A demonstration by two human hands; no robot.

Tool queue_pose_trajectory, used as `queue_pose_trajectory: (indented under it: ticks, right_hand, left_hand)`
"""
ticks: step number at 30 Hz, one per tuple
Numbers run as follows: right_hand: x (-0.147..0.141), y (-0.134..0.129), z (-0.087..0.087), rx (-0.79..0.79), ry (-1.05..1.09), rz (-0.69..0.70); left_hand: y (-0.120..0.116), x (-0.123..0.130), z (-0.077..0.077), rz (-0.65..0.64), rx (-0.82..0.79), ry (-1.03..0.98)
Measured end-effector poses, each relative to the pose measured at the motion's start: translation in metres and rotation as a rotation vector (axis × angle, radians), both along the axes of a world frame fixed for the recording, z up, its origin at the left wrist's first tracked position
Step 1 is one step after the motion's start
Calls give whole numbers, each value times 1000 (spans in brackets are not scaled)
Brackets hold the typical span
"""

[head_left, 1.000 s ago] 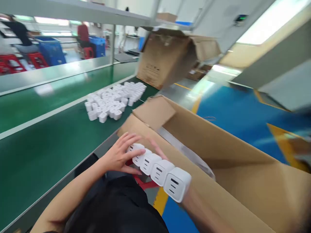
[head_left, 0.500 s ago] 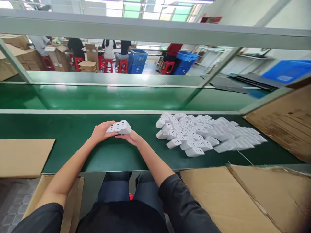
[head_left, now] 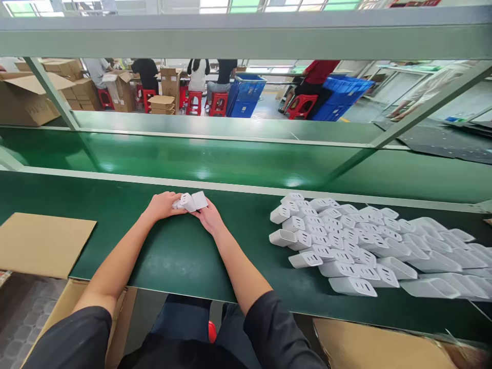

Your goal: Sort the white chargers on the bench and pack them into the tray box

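White casings [head_left: 187,203], a short row of them, are held between two hands at the green bench [head_left: 172,261], left of its middle. Over on the left, a flat cardboard sheet [head_left: 44,243] lies on the bench, with an open carton [head_left: 57,326] below its near edge. Next comes the left hand [head_left: 163,205], its fingers closed round the row's left end and hiding part of it, so I can't count the pieces. The row's long axis runs roughly left to right; the end piece on the right shows a plain side and sits at an angle to its slotted neighbour. The right hand [head_left: 210,216] grasps that end from the near right and is the nearer hand to it. Whether the row touches the bench, I can't tell. Further right, well apart from the grip, spreads a broad pile of similar casings [head_left: 392,249], closer to the right hand.
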State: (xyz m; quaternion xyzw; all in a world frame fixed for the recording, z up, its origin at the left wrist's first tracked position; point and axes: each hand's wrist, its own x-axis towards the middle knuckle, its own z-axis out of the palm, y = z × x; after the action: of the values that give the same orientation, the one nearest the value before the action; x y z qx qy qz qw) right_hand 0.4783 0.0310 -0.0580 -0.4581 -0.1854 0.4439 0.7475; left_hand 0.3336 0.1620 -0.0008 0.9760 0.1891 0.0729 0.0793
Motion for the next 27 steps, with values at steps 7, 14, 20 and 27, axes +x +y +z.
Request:
queue_pose_trajectory:
  ticks: [7, 14, 20, 27]
  right_hand:
    - [-2, 0, 0, -38, -24, 21]
    - [-6, -2, 3, -85, -171, -2]
    - [4, -8, 1, -133, -315, -106]
    - [13, -15, 9, -60, -214, 77]
  left_hand:
    - [-2, -6, -2, -41, 46, -40]
    - [-9, -3, -4, -72, 75, -91]
    - [-6, -3, -9, -96, 112, -95]
    - [-4, -4, -7, -122, 142, -114]
